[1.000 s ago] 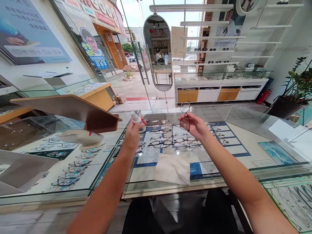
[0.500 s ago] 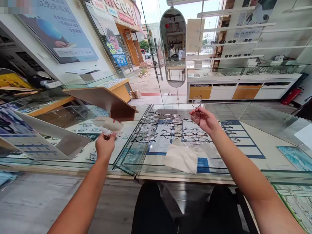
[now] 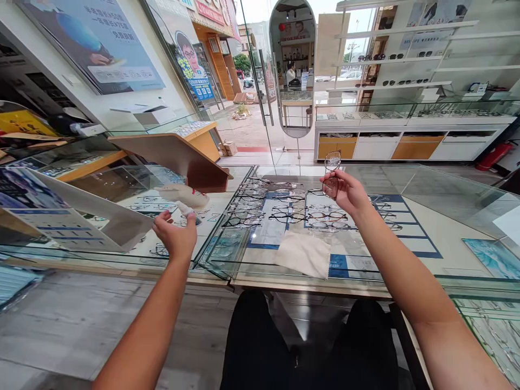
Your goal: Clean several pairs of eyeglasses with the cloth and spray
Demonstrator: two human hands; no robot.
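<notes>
My right hand (image 3: 350,192) pinches a pair of glasses (image 3: 332,161) with thin dark rims, held up on end above the counter. My left hand (image 3: 176,233) has its fingers spread beside a small white-topped bottle (image 3: 184,208); the hand partly hides it. Just behind the bottle is a pale beige object (image 3: 182,195) with red marks, its kind unclear. Between my hands, several pairs of glasses (image 3: 287,215) are laid out in rows on the glass counter. Closer to me, a cream cloth (image 3: 304,253) lies crumpled near the counter's front edge.
A brown wooden stand (image 3: 170,157) and a white-and-blue display board (image 3: 77,216) stand on the left of the glass counter (image 3: 422,271). An oval mirror (image 3: 293,70) rises beyond it. A printed blue card (image 3: 493,257) lies at the right.
My left hand's fingers have opened away from the white-topped bottle. My right hand still holds the glasses up. The view has tipped slightly downward.
</notes>
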